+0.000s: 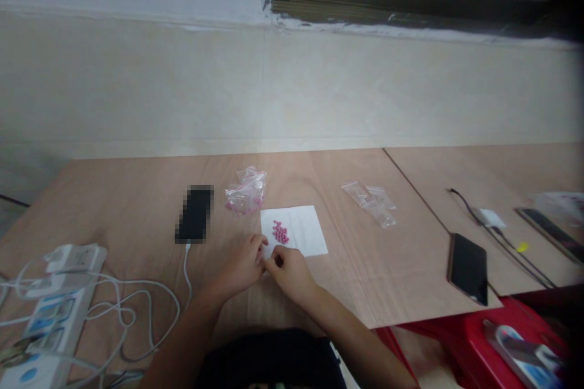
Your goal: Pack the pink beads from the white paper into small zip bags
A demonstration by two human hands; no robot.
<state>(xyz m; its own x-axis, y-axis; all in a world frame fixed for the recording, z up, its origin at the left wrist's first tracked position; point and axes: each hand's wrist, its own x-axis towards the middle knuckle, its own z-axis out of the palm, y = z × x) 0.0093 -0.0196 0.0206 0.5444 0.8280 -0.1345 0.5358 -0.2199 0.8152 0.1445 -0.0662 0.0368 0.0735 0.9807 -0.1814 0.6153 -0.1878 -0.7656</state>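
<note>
My left hand (pixel 249 262) and my right hand (pixel 289 270) meet at the near left corner of a white sheet of paper (pixel 308 231). The fingers of both are closed in a pinch, fingertips close together. Whatever lies between them is too small or hidden to make out. Just beyond my fingers, a cluster of small pink beads (pixel 280 233) lies on the paper's left part. Behind the paper to the left sit clear plastic bags (pixel 249 188) with some pink beads inside. Off to the right lie several small clear zip bags (pixel 371 200).
A dark phone (pixel 195 216) on a white cable lies left of the bags. A power strip (pixel 68 310) with tangled white cords fills the left front. On the right are another phone (pixel 468 268), a white charger (pixel 491 219) and a third phone (pixel 552 232). A red stool (pixel 483 340) stands below the table edge.
</note>
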